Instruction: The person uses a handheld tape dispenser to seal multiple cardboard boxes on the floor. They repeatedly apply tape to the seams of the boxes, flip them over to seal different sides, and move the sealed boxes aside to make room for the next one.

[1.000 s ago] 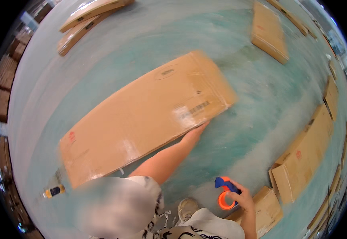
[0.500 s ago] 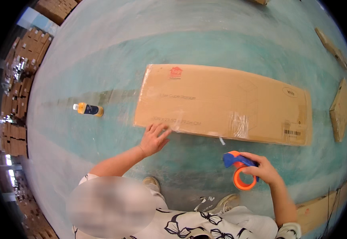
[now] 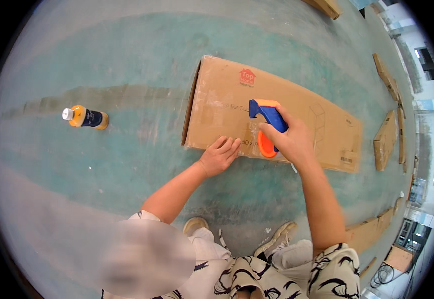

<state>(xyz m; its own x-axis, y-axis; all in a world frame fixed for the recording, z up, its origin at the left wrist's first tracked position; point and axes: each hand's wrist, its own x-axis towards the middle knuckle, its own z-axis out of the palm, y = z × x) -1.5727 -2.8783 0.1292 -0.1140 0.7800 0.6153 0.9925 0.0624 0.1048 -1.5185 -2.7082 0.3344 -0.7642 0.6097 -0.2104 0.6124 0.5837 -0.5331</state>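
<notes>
A long brown cardboard box (image 3: 217, 109) lies on the floor in front of me, with shiny clear tape along its near side. My left hand (image 3: 220, 155) rests on the box's near edge, towards its left end, fingers spread and holding nothing. Above the middle of the box, my right hand (image 3: 292, 135) grips a blue and orange tape dispenser (image 3: 272, 115). The dispenser's orange ring (image 3: 266, 145) hangs below the fingers, on the near side. A small white strip (image 3: 294, 168) sticks out from the box's near edge.
To the left a bottle (image 3: 88, 117) of orange drink with a white cap lies on the green-grey floor (image 3: 127, 60). Flat cardboard boxes (image 3: 385, 140) stand along the right, and another box (image 3: 324, 7) is at the far edge. My shoes (image 3: 280, 238) are close below.
My right hand has carried the tape dispenser up and left, from beside the box to over it. My left hand has settled onto the box's edge. The whole view has turned to the right.
</notes>
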